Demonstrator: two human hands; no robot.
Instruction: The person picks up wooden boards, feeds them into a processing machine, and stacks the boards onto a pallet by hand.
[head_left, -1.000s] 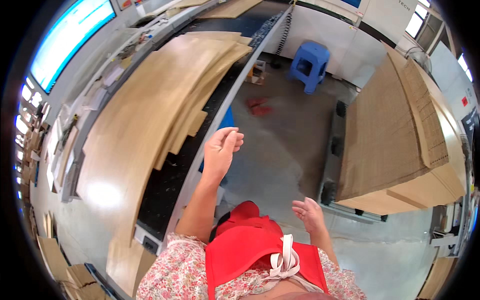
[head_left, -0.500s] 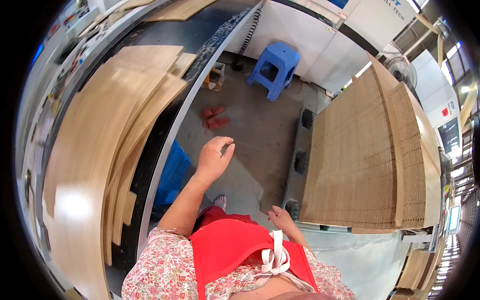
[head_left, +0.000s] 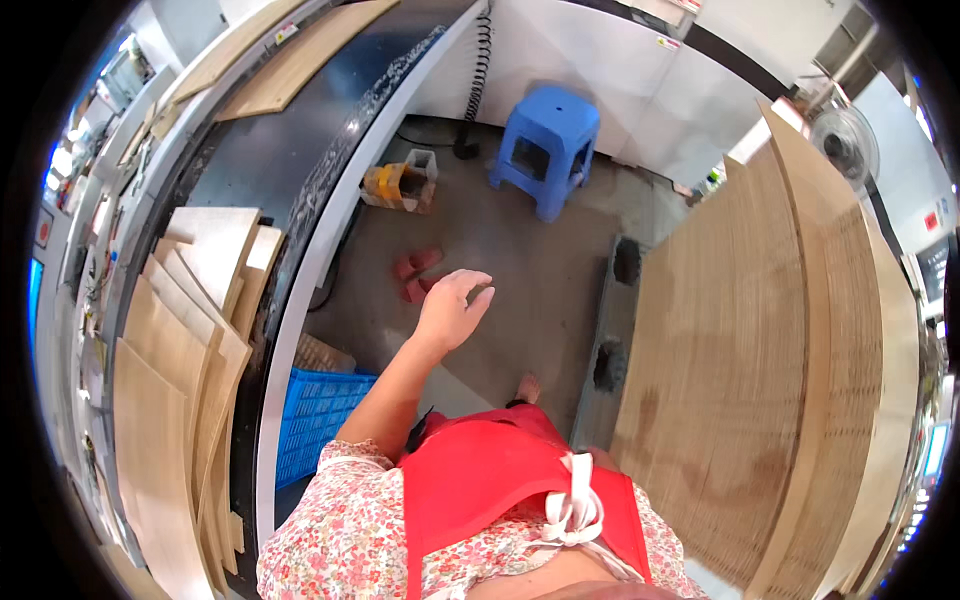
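My left hand (head_left: 455,312) hangs in the air above the floor, with nothing in it. Its fingers curve loosely and the thumb stands apart from them. Behind it on the floor are red slippers (head_left: 415,265), partly covered by the hand. My right hand is out of sight; my body and the stack at the right fill that side. To my left, thin wood panels (head_left: 160,400) lie in an uneven, overlapping pile on a black worktable (head_left: 290,165). A tall stack of wood panels (head_left: 715,370) stands at my right, touched by no visible hand.
A blue plastic stool (head_left: 550,115) stands ahead by white cabinets (head_left: 640,90). Under the table edge are a blue crate (head_left: 320,415) and a small box (head_left: 405,187). A grey pallet (head_left: 600,400) borders the right stack. A fan (head_left: 843,140) sits behind it.
I have stepped forward, so the stool and right stack appear nearer. My right hand has dropped out of view. My left hand stays raised and empty.
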